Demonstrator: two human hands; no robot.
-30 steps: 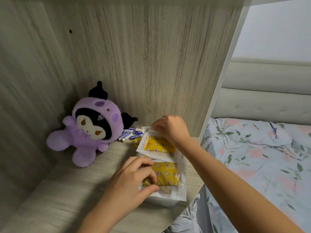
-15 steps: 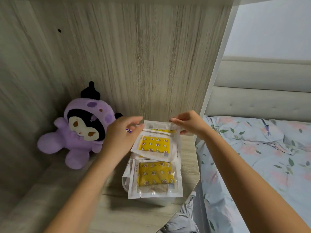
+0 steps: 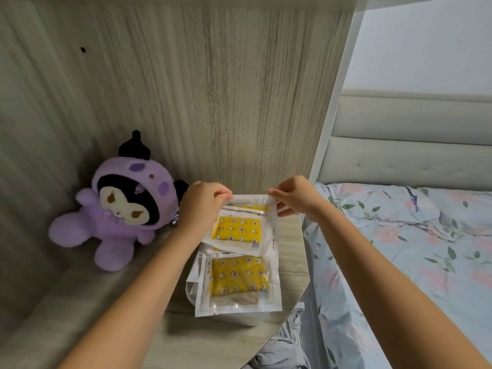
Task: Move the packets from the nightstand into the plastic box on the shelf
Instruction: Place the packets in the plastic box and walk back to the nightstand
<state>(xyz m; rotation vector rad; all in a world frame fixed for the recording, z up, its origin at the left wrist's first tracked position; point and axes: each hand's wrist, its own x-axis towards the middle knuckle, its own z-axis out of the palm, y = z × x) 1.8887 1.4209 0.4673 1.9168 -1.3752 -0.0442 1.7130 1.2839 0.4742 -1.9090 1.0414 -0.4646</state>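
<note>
Both hands pinch the far edge of one packet. The left hand (image 3: 200, 206) holds its far left corner between thumb and curled fingers; the right hand (image 3: 294, 196) holds its far right corner the same way, so each grip is narrow and closed on the packet's edge. The held packet (image 3: 239, 227) is a clear-and-white sleeve with a yellow patterned pad inside, and a second yellow strip shows just behind its far edge. It tilts, its far edge raised and its near edge lying over the pile below.

Near to it, a second packet (image 3: 238, 282) of the same kind lies flat on top of a stack of further packets, whose white edges fan out to the left. Under this stack the rim of a pale plastic box (image 3: 189, 294) shows at the near left; most of the box is hidden.

The stack stands on a wood-grain bench (image 3: 207, 339) with a cut right corner, backed by matching panels. A purple plush doll (image 3: 122, 206) sits to the left, near the left forearm. To the right lie a bed (image 3: 415, 249) with flowered sheets and a padded headboard (image 3: 410, 145). Grey cloth (image 3: 282, 352) shows below the bench's near right edge.
</note>
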